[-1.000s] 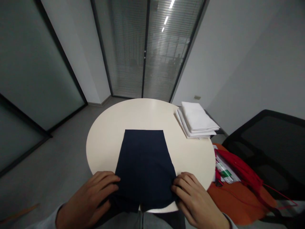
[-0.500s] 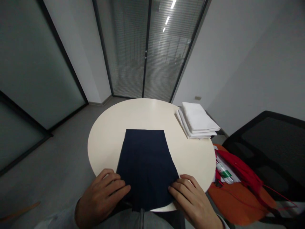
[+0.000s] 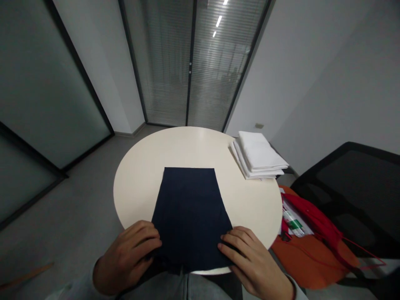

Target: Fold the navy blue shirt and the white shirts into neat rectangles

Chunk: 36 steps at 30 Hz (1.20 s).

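A dark navy cloth (image 3: 190,212), folded into a flat panel, lies on the round cream table (image 3: 134,179) with its near edge at the table's front rim. My left hand (image 3: 128,254) grips the cloth's near left corner, fingers bent over the edge and thumb lower down. At the near right corner, my right hand (image 3: 250,258) has its fingers curled over the cloth; its thumb is hidden. The cloth looks mostly smooth, with slight bunching along the near edge.
A stack of folded white cloths (image 3: 259,156) sits at the table's back right edge. To the right stands a chair with an orange seat (image 3: 315,266), bearing a red bag (image 3: 315,216) and a clear plastic bottle (image 3: 295,227). Glass partitions stand beyond the table.
My left fingers have drawn back a little toward the left corner, and the thumb has moved down off the cloth's top. My right hand has barely shifted. The view tilts slightly.
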### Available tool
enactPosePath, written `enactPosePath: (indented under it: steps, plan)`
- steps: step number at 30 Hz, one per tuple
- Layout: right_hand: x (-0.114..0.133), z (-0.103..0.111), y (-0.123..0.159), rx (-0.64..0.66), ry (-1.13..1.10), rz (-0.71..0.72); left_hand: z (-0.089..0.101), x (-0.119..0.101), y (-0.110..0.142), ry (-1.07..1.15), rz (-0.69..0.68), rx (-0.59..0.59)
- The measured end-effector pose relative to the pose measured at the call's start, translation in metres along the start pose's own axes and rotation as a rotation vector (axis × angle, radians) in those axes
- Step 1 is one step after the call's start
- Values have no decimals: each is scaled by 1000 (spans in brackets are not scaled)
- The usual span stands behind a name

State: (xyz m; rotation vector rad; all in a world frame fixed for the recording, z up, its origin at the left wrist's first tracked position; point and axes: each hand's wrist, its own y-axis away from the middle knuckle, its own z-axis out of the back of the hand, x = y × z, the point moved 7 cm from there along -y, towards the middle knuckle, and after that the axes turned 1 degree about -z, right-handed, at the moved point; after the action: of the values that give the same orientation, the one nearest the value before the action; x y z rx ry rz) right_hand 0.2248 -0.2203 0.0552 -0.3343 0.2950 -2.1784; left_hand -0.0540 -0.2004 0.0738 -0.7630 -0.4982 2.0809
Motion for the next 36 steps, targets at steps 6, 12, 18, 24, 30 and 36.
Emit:
enactPosePath:
  steps: [6,12,18,24,30,36]
  plan:
    - [-5,25,-4,-132,-139,-7,16,7,0,98,25,-27]
    - [-98,91,-92,-454,87,-322,56,91,-108,27,354,-295]
    - [-166,114,-185,-572,210,-534,68,190,-220,-45,562,-449]
    - [-52,45,-101,-108,-50,-174,13,70,-116,84,265,129]
    - [-1,-24,-21,283,-111,-131,-62,2,3,-91,129,498]
    - [-3,-35,-11,218,-56,-103,-72,6,13,-183,131,493]
